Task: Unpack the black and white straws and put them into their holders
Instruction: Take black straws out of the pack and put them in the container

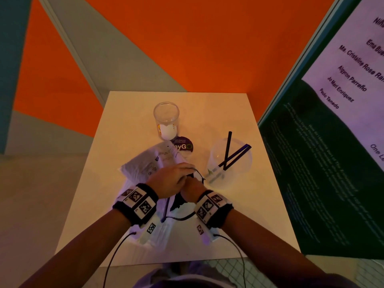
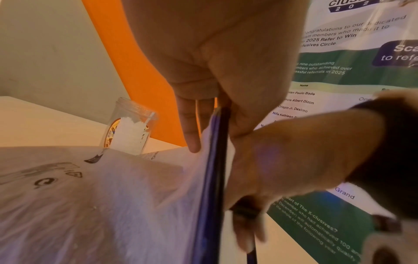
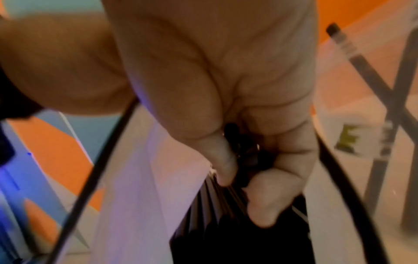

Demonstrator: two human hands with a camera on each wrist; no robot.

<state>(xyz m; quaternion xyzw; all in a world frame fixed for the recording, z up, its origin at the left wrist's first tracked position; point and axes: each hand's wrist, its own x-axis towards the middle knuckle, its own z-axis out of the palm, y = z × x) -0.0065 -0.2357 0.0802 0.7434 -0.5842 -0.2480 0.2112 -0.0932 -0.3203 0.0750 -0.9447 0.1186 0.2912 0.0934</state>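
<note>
My two hands meet over the middle of the table. My left hand (image 1: 172,179) (image 2: 210,125) pinches the top of one black straw (image 2: 217,160), which runs down past the white packet of white straws (image 1: 145,165) (image 2: 90,205). Fingers of my right hand (image 1: 192,189) (image 3: 244,187) curl round the pack of black straws (image 1: 178,201) (image 3: 237,228). To the right stands a clear plastic cup (image 1: 247,161) (image 3: 334,100) holding three black straws (image 1: 228,150). A clear jar (image 1: 166,117) (image 2: 130,128) with a white label stands at the back.
A round purple sticker (image 1: 182,145) lies between the jar and the white packet. A large printed banner (image 1: 332,142) stands close along the table's right side. Orange and grey walls rise behind the white table (image 1: 239,215). Black cables trail from both wristbands.
</note>
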